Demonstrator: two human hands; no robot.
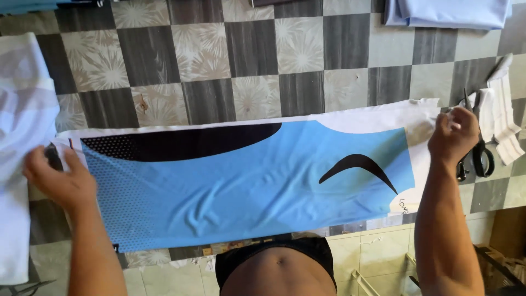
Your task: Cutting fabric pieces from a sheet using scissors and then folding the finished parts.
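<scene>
Bare forearms rise from the bottom edge on both sides of the frame, with the person's midriff and a dark waistband between them. Spread across the checked surface [252,49] lies a long printed fabric panel [246,181], light blue with a white border, a black curved band along its upper left and a black crescent mark toward its right end. It runs nearly the full width of the view, flat apart from some soft wrinkles near the middle.

At the panel's left end, the left hand [55,178] rests with its fingers curled down onto the white edge, pinching or pressing it; whether the cloth is truly gripped cannot be told. At the opposite end, the right hand [453,137] is closed around the panel's upper right white corner, knuckles facing the camera.

Just beside the right hand, touching or nearly touching it, lie black-handled scissors [478,148], blades pointing away from the person. Next to them sit folded white fabric strips [504,118]. More white cloth [19,142] is heaped along the left edge of the surface, and a folded pale blue cloth [452,12] lies at the far right corner.
</scene>
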